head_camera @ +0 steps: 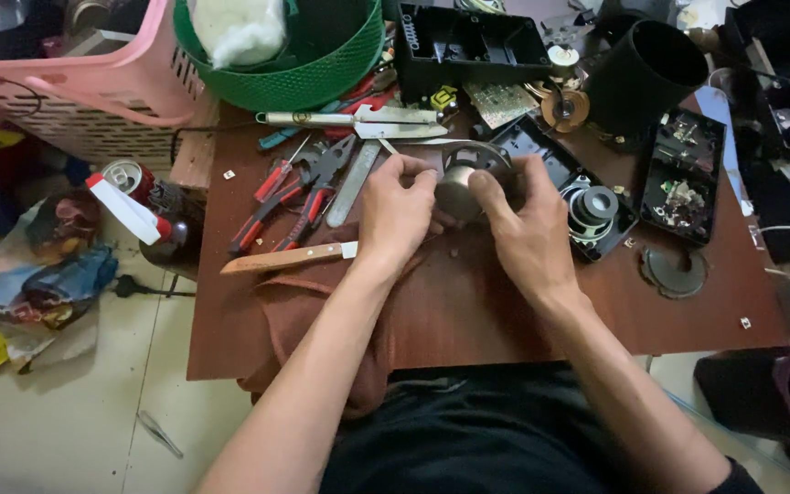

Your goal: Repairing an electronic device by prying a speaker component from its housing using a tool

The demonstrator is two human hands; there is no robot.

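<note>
My left hand and my right hand together grip a round grey metal speaker part just above the brown wooden table. The fingers of both hands wrap its sides, and its lower half is hidden by them. A reddish-brown cloth lies under my left wrist and hangs over the table's front edge. A wooden-handled knife lies just left of my left hand.
Red-handled pliers, a knife and a metal file lie at left. Behind are a green basket, a pink basket, a black plastic case, a black tube and a speaker housing. A spray bottle stands off the left edge.
</note>
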